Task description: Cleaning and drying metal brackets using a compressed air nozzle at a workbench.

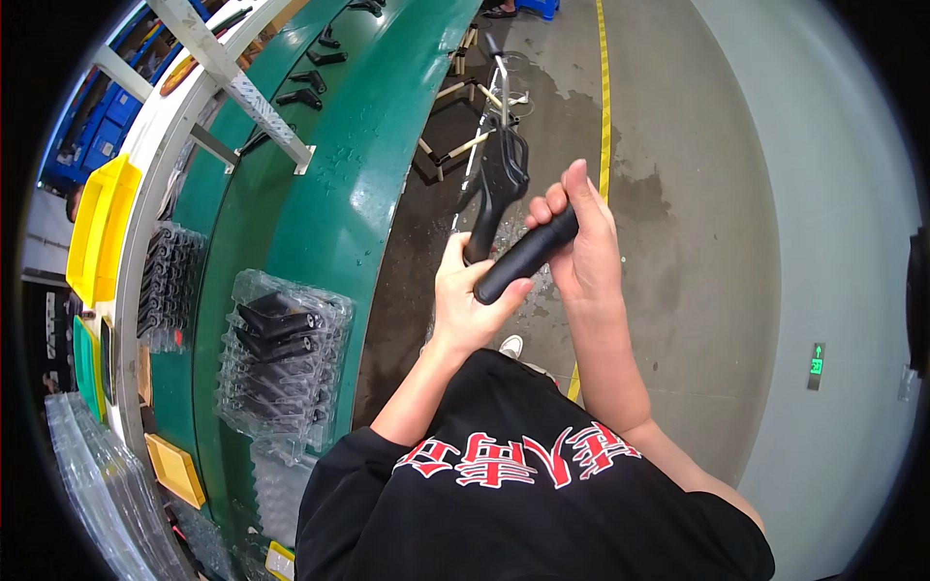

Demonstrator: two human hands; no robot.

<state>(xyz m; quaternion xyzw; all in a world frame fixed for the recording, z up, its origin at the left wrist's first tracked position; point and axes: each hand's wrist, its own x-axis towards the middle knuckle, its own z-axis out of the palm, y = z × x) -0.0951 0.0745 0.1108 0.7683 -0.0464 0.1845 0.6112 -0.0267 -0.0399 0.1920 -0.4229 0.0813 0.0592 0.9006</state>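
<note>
Away from my body, my two hands hold black parts over the walkway beside the green bench. My left hand [457, 308] is closed around the lower end of a slim black piece with open loops [503, 172], its thumb against the near end of a smooth black cylinder [528, 254]. My right hand [588, 237] wraps its fingers around the cylinder's far end, thumb pointing up. Whether the cylinder and the looped piece are joined is hidden by my left hand. Beyond the loops, a bent metal rod [504, 85] shows; I cannot tell if it is attached.
Left lies a long green bench [339, 184] with several black angled parts [308, 85] on it. Stacked clear plastic trays [281, 363] hold more black parts. A yellow bin [102, 232] sits on the side shelf. Pale jointed frames [455, 155] stand on the wet floor beside the bench.
</note>
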